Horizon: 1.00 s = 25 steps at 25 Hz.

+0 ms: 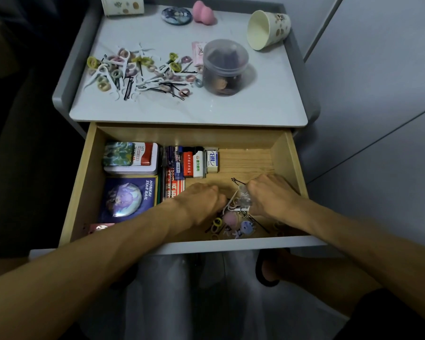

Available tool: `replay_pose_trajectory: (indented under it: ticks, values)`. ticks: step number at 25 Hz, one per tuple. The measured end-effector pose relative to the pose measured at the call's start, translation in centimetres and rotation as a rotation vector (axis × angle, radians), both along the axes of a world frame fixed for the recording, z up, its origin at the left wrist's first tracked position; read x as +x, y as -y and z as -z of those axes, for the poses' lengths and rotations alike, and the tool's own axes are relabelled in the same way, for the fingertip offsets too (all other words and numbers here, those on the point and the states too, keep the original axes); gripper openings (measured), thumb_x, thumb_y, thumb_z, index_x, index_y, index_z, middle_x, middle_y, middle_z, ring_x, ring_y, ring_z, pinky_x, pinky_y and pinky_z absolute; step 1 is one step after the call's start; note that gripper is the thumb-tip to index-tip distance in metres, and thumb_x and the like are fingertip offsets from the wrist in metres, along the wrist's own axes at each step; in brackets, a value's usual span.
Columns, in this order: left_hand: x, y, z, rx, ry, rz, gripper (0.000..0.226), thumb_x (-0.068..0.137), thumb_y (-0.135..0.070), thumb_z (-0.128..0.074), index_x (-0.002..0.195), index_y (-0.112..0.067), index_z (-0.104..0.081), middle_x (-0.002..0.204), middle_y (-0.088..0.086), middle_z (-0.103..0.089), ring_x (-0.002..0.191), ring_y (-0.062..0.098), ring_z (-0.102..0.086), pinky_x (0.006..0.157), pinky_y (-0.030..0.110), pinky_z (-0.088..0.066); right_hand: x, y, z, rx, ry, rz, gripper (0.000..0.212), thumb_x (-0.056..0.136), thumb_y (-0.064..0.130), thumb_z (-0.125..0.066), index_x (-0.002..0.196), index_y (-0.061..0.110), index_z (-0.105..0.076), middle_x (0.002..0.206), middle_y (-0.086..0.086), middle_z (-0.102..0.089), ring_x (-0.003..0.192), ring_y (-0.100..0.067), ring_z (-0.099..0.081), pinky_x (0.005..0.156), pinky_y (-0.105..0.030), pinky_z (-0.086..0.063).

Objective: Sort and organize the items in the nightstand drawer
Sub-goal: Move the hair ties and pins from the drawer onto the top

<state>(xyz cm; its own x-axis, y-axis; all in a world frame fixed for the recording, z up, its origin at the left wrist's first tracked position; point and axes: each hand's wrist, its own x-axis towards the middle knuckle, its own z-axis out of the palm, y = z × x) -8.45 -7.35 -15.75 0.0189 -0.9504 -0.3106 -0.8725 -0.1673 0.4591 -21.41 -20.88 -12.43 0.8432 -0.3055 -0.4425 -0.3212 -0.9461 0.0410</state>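
- Reaching into the open drawer point(79, 192), both hands met over its front right area.
- Left hand point(201, 200): fingers were curled, tips down at the clutter point(231, 224). Whether they gripped anything could not be told.
- Right hand point(270, 197): fingers were curled round a clear packet point(244, 196), held just above the clutter.
- Clutter: hair ties, black pins and keyrings lay loose on the drawer floor near the front wall, below and between the 2 hands.
- Drawer, left side: a tin point(142, 158) sat at the back, with a badge card point(128, 200) just in front of it.
- Drawer, middle: lighters point(192, 163) and an eraser point(211, 159) lay in 1 row at the back wall.
- Nightstand top point(255, 106): a pile point(138, 69) of hair ties, pins and white picks lay at the left. A lidded jar point(223, 67) stood right of it, and a cup point(268, 29) lay on its side at the back right.
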Motion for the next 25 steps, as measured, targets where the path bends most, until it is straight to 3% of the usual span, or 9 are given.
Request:
replay_pose_trajectory:
  ticks: [4,7,10,14,20,23,25]
  values:
    - [0.5,-0.1,-0.1,0.042,-0.084,-0.065,0.027,0.104,-0.023,-0.037,0.09,-0.014,-0.059,0.089,0.003,-0.058,0.081,0.014,-0.056,0.076,0.025,-0.044,0.0,0.5,-0.2,0.069,0.002,0.06,0.012,0.085,0.022,-0.07,0.095,0.019,-0.063,0.075,0.006,-0.052,0.073,-0.015,-0.055,0.068,-0.028,-0.048]
    - [1.0,0.1,-0.2,0.07,-0.158,-0.117,0.026,0.104,-0.024,-0.037,0.094,-0.015,-0.06,0.094,0.003,-0.059,0.084,0.016,-0.059,0.075,0.028,-0.048,-0.4,1.1,-1.1,0.167,0.006,0.058,0.01,0.084,0.019,-0.07,0.086,0.022,-0.061,0.079,0.005,-0.06,0.075,-0.016,-0.06,0.064,-0.027,-0.048]
    - [1.5,0.3,-0.5,0.058,-0.105,-0.097,0.025,0.103,-0.025,-0.039,0.086,-0.019,-0.057,0.089,-0.001,-0.056,0.08,0.012,-0.057,0.066,0.022,-0.041,-0.9,1.6,-2.7,0.234,0.013,0.032,0.005,0.087,0.02,-0.067,0.086,0.019,-0.063,0.08,0.004,-0.06,0.076,-0.016,-0.06,0.065,-0.027,-0.048]
    - [1.6,0.2,-2.2,-0.018,-0.065,-0.078,0.01,0.097,-0.02,-0.055,0.088,-0.02,-0.058,0.083,-0.003,-0.056,0.076,0.01,-0.059,0.069,0.025,-0.049,-1.6,2.2,-4.0,0.234,0.015,0.022,0.015,0.084,0.013,-0.068,0.08,0.021,-0.056,0.073,0.008,-0.053,0.069,-0.013,-0.055,0.055,-0.019,-0.037]
    - [2.2,-0.2,-7.1,-0.12,-0.194,-0.252,0.012,0.091,-0.013,-0.066,0.08,-0.01,-0.067,0.063,0.0,-0.067,0.054,0.008,-0.065,0.051,0.013,-0.045,-1.2,1.9,-7.5,0.225,0.073,0.09,0.015,0.085,0.016,-0.07,0.098,0.015,-0.064,0.084,0.001,-0.061,0.075,-0.012,-0.059,0.069,-0.027,-0.051]
    - [2.8,-0.9,-9.4,-0.142,-0.296,-0.356,0.012,0.092,-0.016,-0.066,0.083,-0.008,-0.068,0.063,0.004,-0.069,0.054,0.009,-0.066,0.051,0.015,-0.046,-0.6,1.5,-10.0,0.201,0.106,0.082,0.012,0.085,0.018,-0.071,0.092,0.019,-0.061,0.078,0.006,-0.058,0.072,-0.008,-0.059,0.065,-0.023,-0.05]
    - [3.1,-1.3,-10.9,-0.173,-0.345,-0.417,0.012,0.092,-0.017,-0.066,0.083,-0.009,-0.068,0.065,0.006,-0.07,0.055,0.011,-0.066,0.052,0.017,-0.049,0.1,1.3,-11.7,0.158,0.135,0.053,0.015,0.083,0.021,-0.073,0.089,0.021,-0.059,0.084,0.002,-0.062,0.073,-0.012,-0.06,0.066,-0.028,-0.051]
